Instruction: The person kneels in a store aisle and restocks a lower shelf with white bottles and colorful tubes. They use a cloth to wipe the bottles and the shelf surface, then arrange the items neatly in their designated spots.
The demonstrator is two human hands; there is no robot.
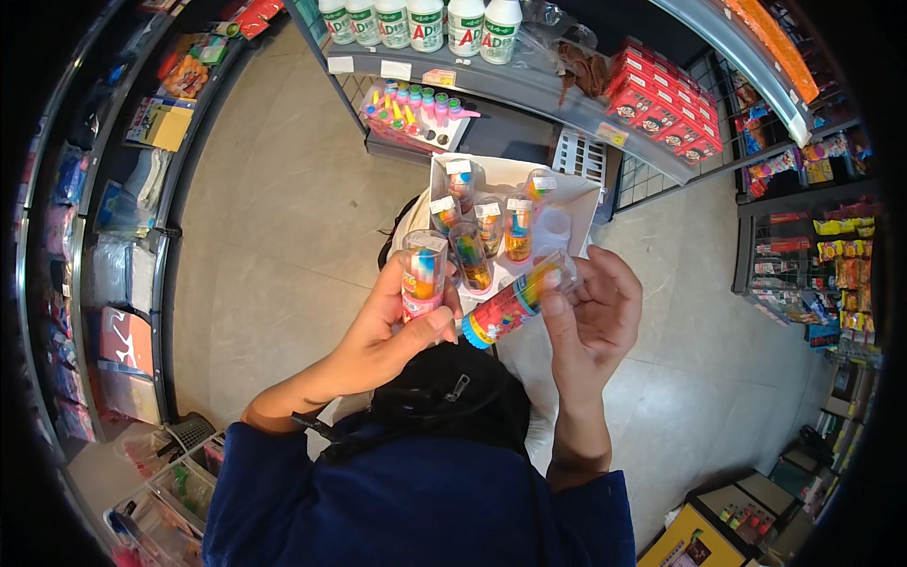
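My left hand (397,326) grips a clear candy tube (423,276) upright, with blue, white and orange contents and a white sticker on its top. In my right hand (592,312) is a second candy tube (511,301), tilted, its blue ribbed end pointing down to the left and its clear end between thumb and fingers. Both tubes are above the near side of an open white cardboard box (584,198) in front of me. Several similar tubes stand in it, among them one with an orange base (519,230). Round holes (553,225) show at its right side.
Beyond the box is a grey shelf (538,78) with white bottles (425,28) and stacked red boxes (666,103). Below it sits a display carton of colourful toys or candy (418,117). Packed shelves (134,283) line the left; hanging snack packets (847,262) are at right.
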